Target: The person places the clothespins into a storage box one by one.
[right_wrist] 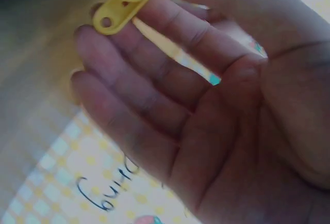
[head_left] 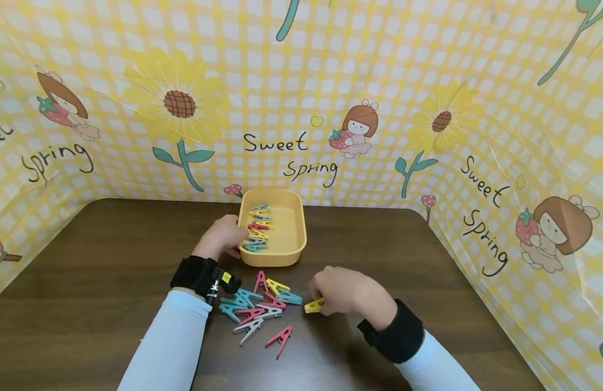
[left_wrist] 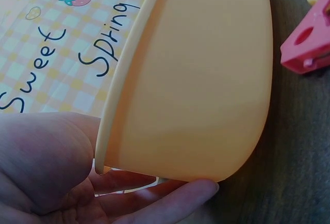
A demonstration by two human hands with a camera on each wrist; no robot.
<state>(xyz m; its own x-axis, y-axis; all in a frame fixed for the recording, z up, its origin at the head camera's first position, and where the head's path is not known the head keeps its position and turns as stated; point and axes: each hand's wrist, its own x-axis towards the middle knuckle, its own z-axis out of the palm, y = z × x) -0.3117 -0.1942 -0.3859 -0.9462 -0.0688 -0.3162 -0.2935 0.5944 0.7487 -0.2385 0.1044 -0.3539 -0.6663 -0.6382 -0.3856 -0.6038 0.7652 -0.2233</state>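
Your head camera faces forward and down over the brown wood-grain worktop (head_left: 111, 271); your close-up wrist views share with it the rounded yellow plastic tub (left_wrist: 201, 79) (left) and yellow plastic clothespin (right_wrist: 117, 19) (right).

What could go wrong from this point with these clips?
The yellow clip might slip: the right hand pinches it with one end sticking out. The tray could shift, as the left hand grips just one side. In the pile, clips overlap, so lifting one may drag another.
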